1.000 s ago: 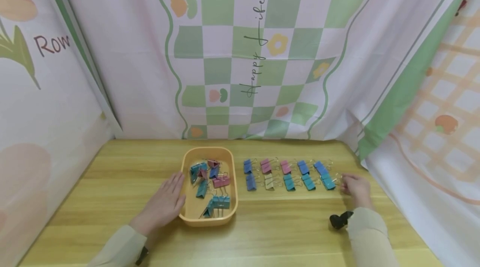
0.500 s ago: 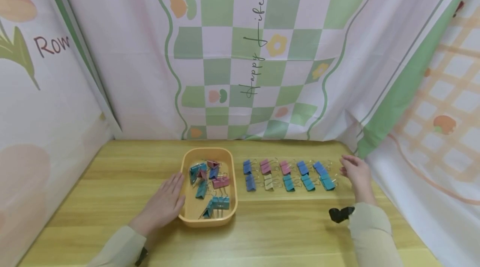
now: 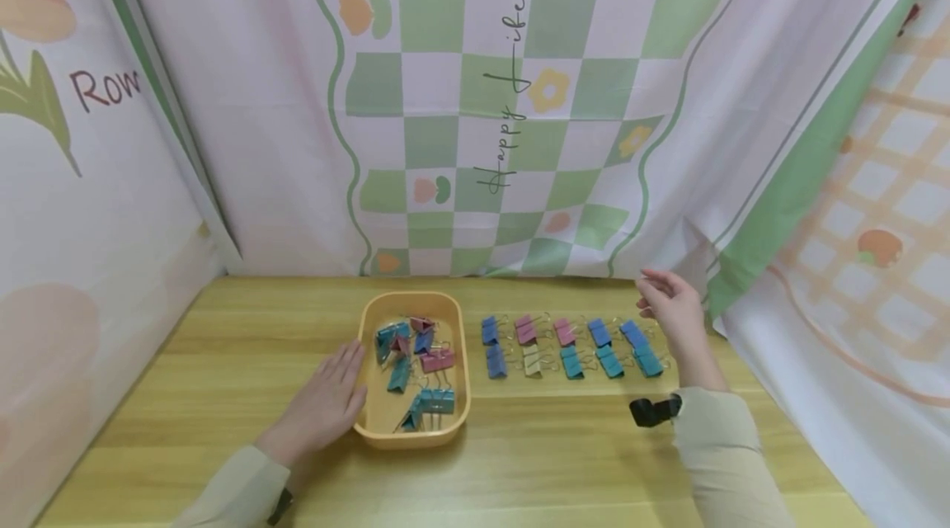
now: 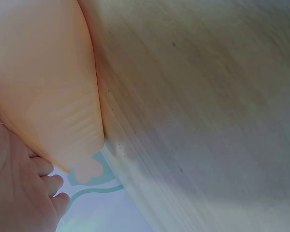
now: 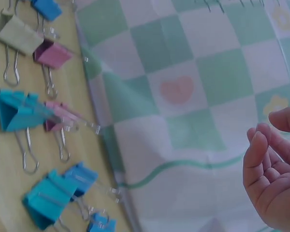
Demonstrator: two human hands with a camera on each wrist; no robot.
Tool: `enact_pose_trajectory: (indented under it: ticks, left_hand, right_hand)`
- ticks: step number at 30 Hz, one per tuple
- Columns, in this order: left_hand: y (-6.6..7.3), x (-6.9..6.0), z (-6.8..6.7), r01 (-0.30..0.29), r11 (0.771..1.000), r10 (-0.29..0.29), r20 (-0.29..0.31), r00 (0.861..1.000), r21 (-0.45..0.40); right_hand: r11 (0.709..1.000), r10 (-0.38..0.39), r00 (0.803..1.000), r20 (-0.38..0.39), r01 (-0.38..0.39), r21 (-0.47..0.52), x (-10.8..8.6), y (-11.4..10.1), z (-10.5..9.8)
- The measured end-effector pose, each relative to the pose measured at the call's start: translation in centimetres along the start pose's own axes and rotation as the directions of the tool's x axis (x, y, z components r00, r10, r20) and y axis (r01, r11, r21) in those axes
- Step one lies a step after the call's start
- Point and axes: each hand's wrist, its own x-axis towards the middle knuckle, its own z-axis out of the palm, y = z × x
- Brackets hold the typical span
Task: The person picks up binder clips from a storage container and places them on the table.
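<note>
My left hand [image 3: 322,400] rests with straight fingers against the left wall of an orange plastic tray [image 3: 466,396]. In the left wrist view the fingers lie along the tray's outer side. Several teal, pink and blue binder clips [image 3: 438,360] lie loosely inside the tray. Above the table's back right, my right hand [image 3: 674,309] hovers with loosely bent fingers and holds nothing. Nearest to it are a blue binder clip [image 3: 634,333] and a teal binder clip [image 3: 648,360], at the right end of two rows.
The two rows hold several clips, among them a cream binder clip [image 3: 533,360] and a pink binder clip [image 3: 526,328]. They lie on the wooden table [image 3: 534,454] right of the tray. A checkered cloth [image 3: 497,140] hangs along the table's back edge.
My right hand has left the teal clip at the right end, risen, and moved back and slightly left. The left hand, tray and clips have stayed in place.
</note>
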Motion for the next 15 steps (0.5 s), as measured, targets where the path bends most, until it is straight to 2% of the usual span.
enact_pose_trajectory:
  ticks: [7,15]
  left_hand:
    - [0.1,0.1,-0.2,0.001,1.000,-0.001,0.011,1.000,-0.004]
    - [0.1,0.1,-0.2,-0.001,1.000,0.001,0.005,1.000,-0.009]
  right_hand:
    - [0.995,-0.089,0.992,0.092,0.094,-0.043,-0.4,-2.1,3.1]
    - [0.985,-0.144,0.967,0.211,0.160,-0.058,-1.1,-4.3,7.1]
